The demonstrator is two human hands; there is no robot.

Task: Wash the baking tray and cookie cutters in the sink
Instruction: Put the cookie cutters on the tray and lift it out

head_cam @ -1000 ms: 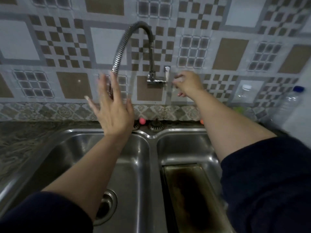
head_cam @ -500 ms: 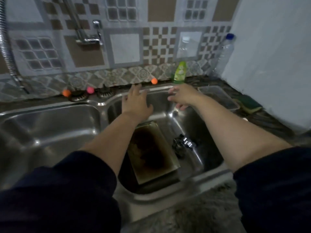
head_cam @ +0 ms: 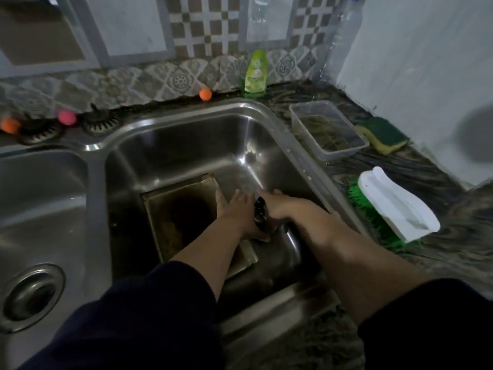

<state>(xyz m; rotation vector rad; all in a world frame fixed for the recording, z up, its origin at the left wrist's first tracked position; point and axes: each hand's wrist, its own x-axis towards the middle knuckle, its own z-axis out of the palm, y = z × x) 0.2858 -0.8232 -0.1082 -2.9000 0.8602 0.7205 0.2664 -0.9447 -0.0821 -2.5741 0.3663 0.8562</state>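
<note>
Left basin (head_cam: 40, 209): stainless steel, drain fitting (head_cam: 33, 295) at its near left; nothing else seen in it.

Counter (head_cam: 440, 188), far strip behind the basins, left to right: orange ball (head_cam: 10, 125), two dark strainer discs with a pink ball (head_cam: 66, 117) between them, a second orange ball (head_cam: 205, 94), green dish soap bottle (head_cam: 255, 73) upright against the tiled wall.

Right basin (head_cam: 186, 145): holds the baking tray (head_cam: 176, 217), stained dark at its middle, lying along the basin's left wall. Its long axis runs near to far, the far end angled slightly right. Just right of the tray sit the cookie cutters (head_cam: 260, 214), a small dark metal cluster, too blurred to count.

My left hand (head_cam: 234, 209): fingers straight and spread, lying flat over the tray's right edge, gripping nothing.

My right hand (head_cam: 277, 206): reaching down beside the cutters and touching them; whether its fingers hold one I cannot tell.

Counter, right of the sink: clear plastic container (head_cam: 328, 129), open; contents unclear. Green and yellow sponge (head_cam: 382, 134) just right of it. Nearer, a white scrubbing brush (head_cam: 394, 206), green bristles down. Clear plastic bottle (head_cam: 344, 36) in the far corner.
</note>
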